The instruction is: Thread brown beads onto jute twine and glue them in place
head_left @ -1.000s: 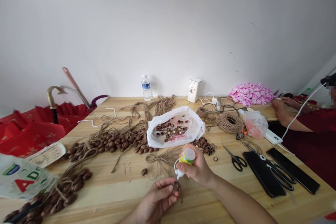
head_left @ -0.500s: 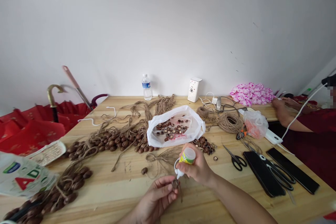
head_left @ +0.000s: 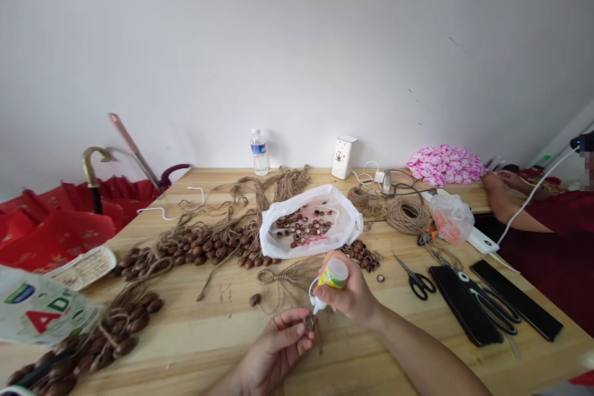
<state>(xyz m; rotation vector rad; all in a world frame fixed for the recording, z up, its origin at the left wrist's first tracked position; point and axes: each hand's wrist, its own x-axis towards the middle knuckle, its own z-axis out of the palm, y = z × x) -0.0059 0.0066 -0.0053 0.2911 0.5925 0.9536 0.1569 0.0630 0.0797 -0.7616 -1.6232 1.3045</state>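
Note:
My left hand [head_left: 281, 340] pinches a brown nutshell [head_left: 310, 322] between thumb and fingers, with a bit of twine hanging below it. My right hand [head_left: 350, 294] is closed around a small glue bottle [head_left: 333, 273] with a yellow-green label. The bottle is tipped over, its white nozzle pointing down right at the shell; whether they touch I cannot tell. Just beyond my hands lies a looped bundle of twine [head_left: 283, 277], with a single nut [head_left: 255, 300] on a string beside it. Behind them, a white plastic bag [head_left: 278, 253] stands open with shell pieces inside.
Strung brown nuts [head_left: 199, 247] spread across the left. Loose shells [head_left: 362, 255] lie right of the bag, with a twine coil [head_left: 408, 216] behind. Small scissors [head_left: 420, 284], a black phone [head_left: 457, 303] and larger scissors [head_left: 496, 309] lie rightward. Another person's arm [head_left: 515, 210] rests at far right.
Almost nothing differs. The view has shifted very slightly, and both hands keep their places with the glue bottle over the nutshell.

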